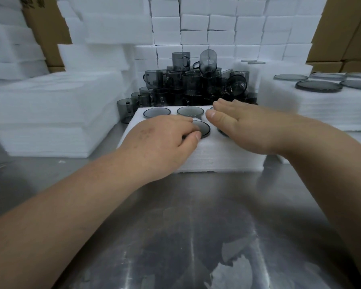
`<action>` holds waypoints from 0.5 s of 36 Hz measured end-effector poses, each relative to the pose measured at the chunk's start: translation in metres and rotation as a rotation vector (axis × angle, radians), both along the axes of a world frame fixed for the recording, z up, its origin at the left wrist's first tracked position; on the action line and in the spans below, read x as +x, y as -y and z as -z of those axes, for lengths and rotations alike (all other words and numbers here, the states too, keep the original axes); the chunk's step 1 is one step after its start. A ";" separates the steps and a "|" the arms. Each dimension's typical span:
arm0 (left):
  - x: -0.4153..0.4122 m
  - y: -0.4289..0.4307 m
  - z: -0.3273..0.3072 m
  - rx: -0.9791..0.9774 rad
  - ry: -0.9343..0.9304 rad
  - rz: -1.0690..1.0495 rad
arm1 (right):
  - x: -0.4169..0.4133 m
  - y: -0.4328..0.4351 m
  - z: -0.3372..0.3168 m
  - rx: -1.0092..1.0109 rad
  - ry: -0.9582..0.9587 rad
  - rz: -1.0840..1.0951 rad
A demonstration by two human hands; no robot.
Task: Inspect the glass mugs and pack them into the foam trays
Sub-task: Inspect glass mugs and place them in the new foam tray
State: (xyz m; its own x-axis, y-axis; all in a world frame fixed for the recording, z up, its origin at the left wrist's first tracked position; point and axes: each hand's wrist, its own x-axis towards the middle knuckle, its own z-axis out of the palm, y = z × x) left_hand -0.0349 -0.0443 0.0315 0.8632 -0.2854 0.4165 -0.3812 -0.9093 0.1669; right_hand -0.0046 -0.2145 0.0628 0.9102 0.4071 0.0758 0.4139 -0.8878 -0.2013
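tray: foam tray lies on the steel table and serves as the landmark for every place below
seated glass: grey rounds sit flush in the tray's cut-outs: back-left round, back-middle round and front-middle round. They are probably mugs sunk into the foam. The right-side slots are hidden under a hand.
left hand: left hand is over the tray's front-left with its fingers curled. The thumb tip is at the rim of the front-middle round, but I cannot tell whether it pinches the glass or only presses on it.
right hand: right hand lies flat over the tray's right side, fingers straight and together, gripping nothing. Contact with the glass beneath is likely but not visible.
mug supply: mug pile is heaped right behind the tray, some mugs upright and some tipped. A lone mug stands just off the tray's back-left corner.
other stock: foam sheet stack is left of the tray. Glass discs lie on foam well to its right. A foam block wall and cardboard are behind.
step: judged as seating or levelling the glass in a tray that looks full or nearly so, which puts this tray in the late packing stage.
next move: probably check that every round sits level, then clear the tray away or cover it — or reach behind the tray for another mug if a slot under the right hand is empty.
care: lift the hands straight up so the glass is not dragged out of the foam. The pile behind looks loose, so take mugs from the top.
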 end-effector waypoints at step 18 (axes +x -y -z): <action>0.002 0.000 0.002 -0.021 0.016 0.020 | -0.001 -0.005 0.005 -0.115 -0.103 -0.026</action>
